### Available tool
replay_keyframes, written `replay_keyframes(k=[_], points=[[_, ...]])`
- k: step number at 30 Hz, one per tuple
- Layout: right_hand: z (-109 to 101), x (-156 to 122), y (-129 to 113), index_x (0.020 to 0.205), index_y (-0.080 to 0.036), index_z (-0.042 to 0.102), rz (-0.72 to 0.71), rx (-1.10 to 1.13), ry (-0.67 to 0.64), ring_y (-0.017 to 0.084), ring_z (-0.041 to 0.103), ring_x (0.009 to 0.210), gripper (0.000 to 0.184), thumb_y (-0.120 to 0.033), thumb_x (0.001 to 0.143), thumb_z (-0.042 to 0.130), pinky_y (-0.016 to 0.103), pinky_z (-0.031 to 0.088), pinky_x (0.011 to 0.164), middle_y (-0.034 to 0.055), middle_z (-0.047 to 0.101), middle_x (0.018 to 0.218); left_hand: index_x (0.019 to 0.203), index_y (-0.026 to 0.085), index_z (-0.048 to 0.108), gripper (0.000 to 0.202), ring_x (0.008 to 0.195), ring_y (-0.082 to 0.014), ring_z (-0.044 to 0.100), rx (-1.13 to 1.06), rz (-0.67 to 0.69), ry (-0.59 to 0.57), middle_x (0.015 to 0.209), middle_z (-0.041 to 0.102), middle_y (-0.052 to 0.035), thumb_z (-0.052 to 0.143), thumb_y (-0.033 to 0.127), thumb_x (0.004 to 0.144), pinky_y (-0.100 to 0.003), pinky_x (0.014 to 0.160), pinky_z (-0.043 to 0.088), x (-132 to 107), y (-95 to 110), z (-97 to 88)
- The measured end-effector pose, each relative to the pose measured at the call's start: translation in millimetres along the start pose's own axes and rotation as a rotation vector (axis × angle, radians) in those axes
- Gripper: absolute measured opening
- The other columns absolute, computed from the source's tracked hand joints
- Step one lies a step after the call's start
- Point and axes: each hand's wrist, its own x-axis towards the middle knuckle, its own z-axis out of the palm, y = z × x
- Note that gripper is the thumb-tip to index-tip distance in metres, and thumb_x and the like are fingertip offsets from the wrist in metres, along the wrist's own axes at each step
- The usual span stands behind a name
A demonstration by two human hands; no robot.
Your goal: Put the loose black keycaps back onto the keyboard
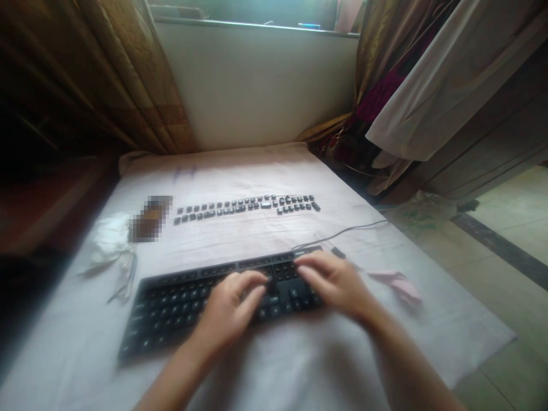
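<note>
Left hand (231,314), lower centre of the frame: bare, forearm entering from the bottom edge, fingers curled downward with their tips on the keys. Blur hides whether it pinches anything.

Right hand (338,285), just right of the left one: bare, fingers stretched out nearly flat and lying on the keys, gripping nothing.

Flat black plastic computer keyboard (171,308), lower centre: lies under both hands, angled so that its left end is nearer the camera. Keys are in place across the visible left part.

White cloth sheet (85,365): covers the whole work surface and bears everything listed here.

Small crumpled pink cloth (398,285), right of the right hand, apart from the keyboard.

Thin pale tool of unclear kind (124,279), just off the keyboard's upper left corner.

Thin black cable (342,231): runs from the keyboard's far right corner toward the right edge of the sheet.

Crumpled white tissue (110,237), left middle of the frame.

Brown object, pixelated out (150,217), just right of the tissue.

Loose dark keycaps (246,206), centre: laid in two long rows, well apart from the keyboard.

Plain white wall (257,85), upper centre, flanked by brown-gold curtains (128,74) at upper left and hanging grey and maroon fabrics (428,85) at upper right.
</note>
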Motion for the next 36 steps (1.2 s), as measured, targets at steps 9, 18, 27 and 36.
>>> replay_keyframes(k=[9, 18, 27, 36], points=[[44.6, -2.5, -31.7, 0.126, -0.02, 0.06, -0.237, 0.167, -0.163, 0.016, 0.069, 0.083, 0.037, -0.018, 0.089, 0.058, 0.028, 0.056, 0.078, 0.0066, 0.073, 0.101, 0.096, 0.02, 0.068, 0.021, 0.086, -0.0185, 0.067, -0.392, -0.232, -0.022, 0.09, 0.072, -0.0025, 0.059, 0.037, 0.088, -0.029, 0.079, 0.052, 0.6, 2.6, -7.5], [31.2, 7.1, -35.7, 0.123, -0.021, 0.063, -0.414, -0.209, -0.212, 0.021, 0.069, 0.091, 0.036, -0.028, 0.088, 0.065, 0.03, 0.056, 0.077, 0.0098, 0.072, 0.106, 0.092, 0.018, 0.069, 0.028, 0.063, -0.0123, 0.057, -0.524, -0.37, -0.211, 0.077, 0.067, -0.0011, 0.063, 0.044, 0.084, -0.021, 0.054, 0.043, 9.8, -0.5, -12.5], [32.7, 5.4, -15.3, 0.113, -0.021, 0.062, -0.312, -0.126, -0.156, 0.022, 0.069, 0.093, 0.029, -0.025, 0.085, 0.066, 0.032, 0.057, 0.08, 0.0092, 0.072, 0.104, 0.098, 0.022, 0.07, 0.025, 0.08, -0.0181, 0.066, -0.354, -0.269, -0.148, 0.088, 0.072, -0.002, 0.06, 0.043, 0.088, -0.03, 0.075, 0.053, 11.3, -4.1, -13.7], [47.3, 4.8, -1.6, 0.099, -0.022, 0.067, -0.095, -0.216, -0.131, 0.031, 0.058, 0.11, 0.032, -0.021, 0.069, 0.076, 0.05, 0.048, 0.093, 0.0115, 0.064, 0.117, 0.107, 0.027, 0.069, 0.021, 0.106, -0.0218, 0.06, 0.275, 0.197, 0.065, 0.108, 0.069, -0.0045, 0.052, 0.028, 0.095, -0.039, 0.095, 0.049, -17.5, -19.6, -25.6]])
